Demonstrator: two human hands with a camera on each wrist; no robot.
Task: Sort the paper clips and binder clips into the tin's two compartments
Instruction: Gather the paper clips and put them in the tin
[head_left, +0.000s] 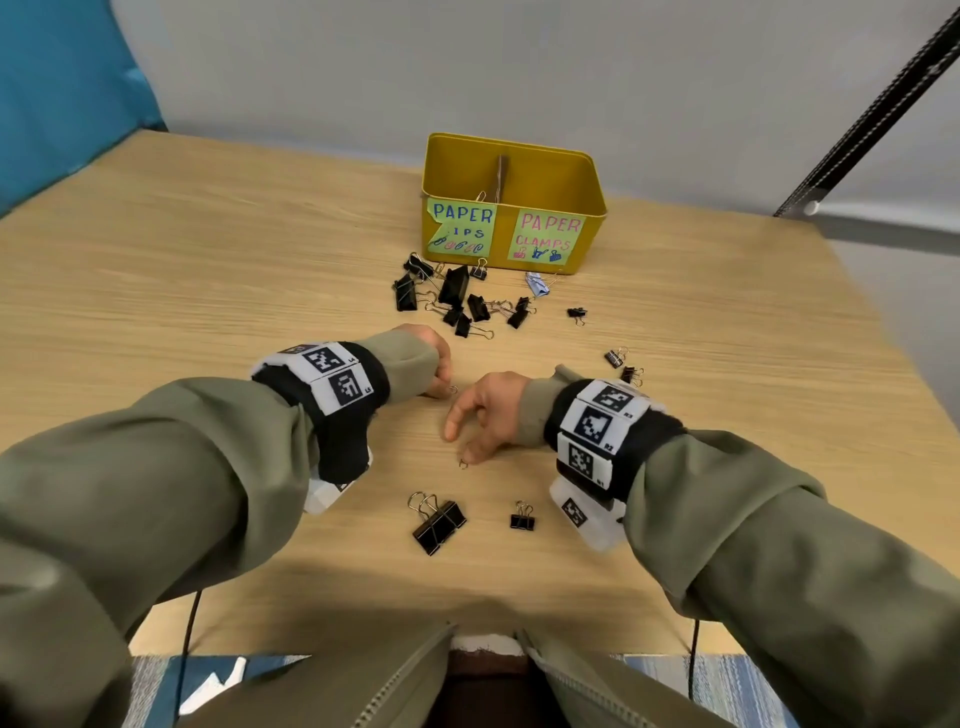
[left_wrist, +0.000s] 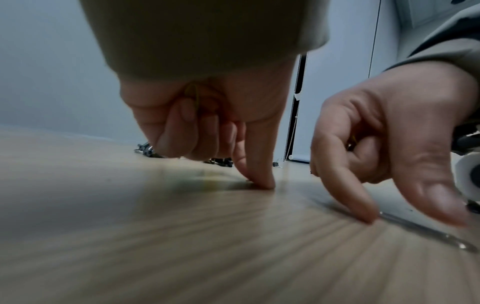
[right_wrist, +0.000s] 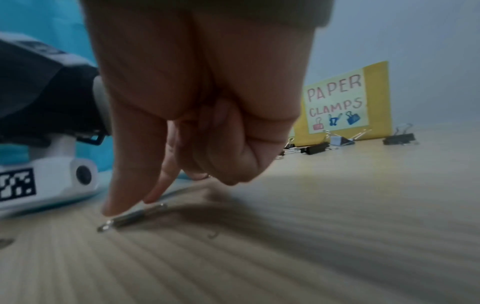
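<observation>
we see the left hand (left_wrist: 207, 115) low over the pale wood-grain counter (head_left: 208, 270), its index fingertip pressed to the surface while the other fingers curl around a thin yellowish wire paper clip (left_wrist: 193, 96) in the palm. the right hand (right_wrist: 197, 98) pins a silver wire paper clip (right_wrist: 135, 217) flat on the counter with thumb and index finger, remaining fingers curled in. the yellow rectangular metal tin (head_left: 550, 171) stands at the far side, split by a brown divider, with "paper clips" and "paper clamps" labels. black binder clips (head_left: 457, 299) lie scattered just before it; two more black binder clips (head_left: 439, 525) lie near us.
</observation>
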